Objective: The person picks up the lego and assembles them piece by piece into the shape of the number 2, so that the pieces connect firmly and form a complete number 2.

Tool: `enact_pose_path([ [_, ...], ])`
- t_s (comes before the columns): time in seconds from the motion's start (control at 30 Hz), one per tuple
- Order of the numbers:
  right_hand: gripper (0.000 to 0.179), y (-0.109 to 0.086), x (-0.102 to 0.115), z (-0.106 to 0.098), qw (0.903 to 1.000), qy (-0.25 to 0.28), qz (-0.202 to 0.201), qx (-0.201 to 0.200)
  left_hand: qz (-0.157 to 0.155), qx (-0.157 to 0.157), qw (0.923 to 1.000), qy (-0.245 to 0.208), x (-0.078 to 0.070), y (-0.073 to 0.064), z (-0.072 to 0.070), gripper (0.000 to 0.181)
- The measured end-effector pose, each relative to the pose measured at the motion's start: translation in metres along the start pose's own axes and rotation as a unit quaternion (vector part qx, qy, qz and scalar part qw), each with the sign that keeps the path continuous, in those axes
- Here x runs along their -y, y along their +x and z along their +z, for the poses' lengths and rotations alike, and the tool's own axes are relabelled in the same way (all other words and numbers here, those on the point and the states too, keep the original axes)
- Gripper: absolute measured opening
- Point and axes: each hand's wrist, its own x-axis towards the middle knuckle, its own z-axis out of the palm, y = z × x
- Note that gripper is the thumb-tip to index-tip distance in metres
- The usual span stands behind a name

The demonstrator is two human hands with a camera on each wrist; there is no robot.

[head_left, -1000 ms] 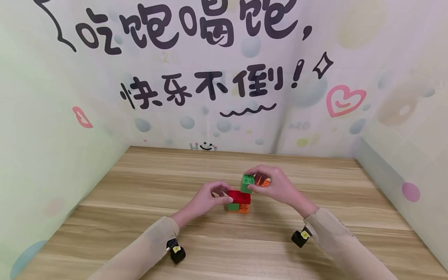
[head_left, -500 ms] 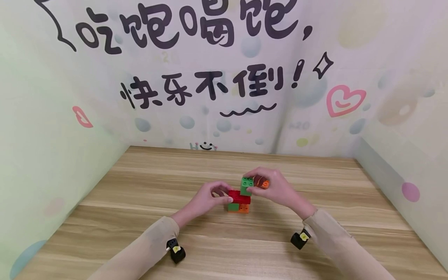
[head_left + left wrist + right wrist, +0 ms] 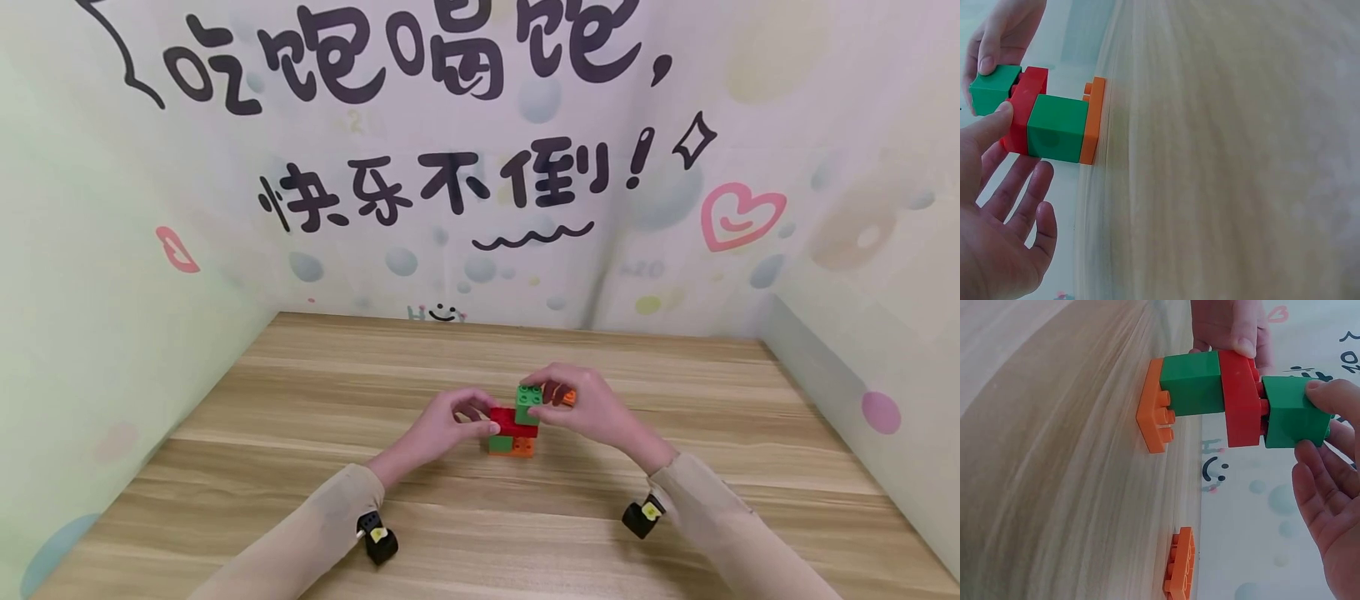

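A small stack of toy building bricks stands on the table. At its base lies a thin orange brick with studs showing on one end; a green brick sits on its other end. Across the top runs a red brick, which my left hand pinches between thumb and fingers. A second green brick is in the grip of my right hand, over the red brick's right end. In the right wrist view, red studs show in a narrow gap beneath it.
Another thin orange brick lies on the wooden table behind my right hand, partly hidden in the head view. A printed cloth wall rises at the table's back edge, with pale walls on both sides.
My right hand has lowered the green brick onto the studs at the red brick's right end. The left hand keeps its hold on the red brick and has not moved.
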Motion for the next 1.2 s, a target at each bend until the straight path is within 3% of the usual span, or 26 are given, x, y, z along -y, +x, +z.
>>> enact_pose_path([
  [0.13,0.035,-0.001,0.000,0.002,1.0000,-0.001,0.001,0.003,0.001,0.001,1.0000,-0.001,-0.001,-0.001,0.000,0.027],
  [0.27,0.035,-0.002,-0.001,0.002,1.0000,-0.009,-0.004,0.002,0.002,0.000,1.0000,-0.002,-0.016,-0.006,-0.001,0.026],
  [0.37,0.035,-0.003,-0.001,0.002,0.9997,-0.018,-0.014,0.002,-0.006,0.003,1.0000,-0.002,-0.019,-0.007,-0.001,0.027],
  [0.53,0.030,-0.005,-0.002,0.000,0.9994,-0.019,-0.029,0.008,-0.009,0.002,0.9999,-0.005,-0.002,0.000,0.001,0.028],
  [1.2,0.030,-0.008,-0.001,-0.002,0.9997,-0.008,-0.023,0.010,-0.005,0.003,1.0000,-0.006,0.000,0.000,0.000,0.027],
])
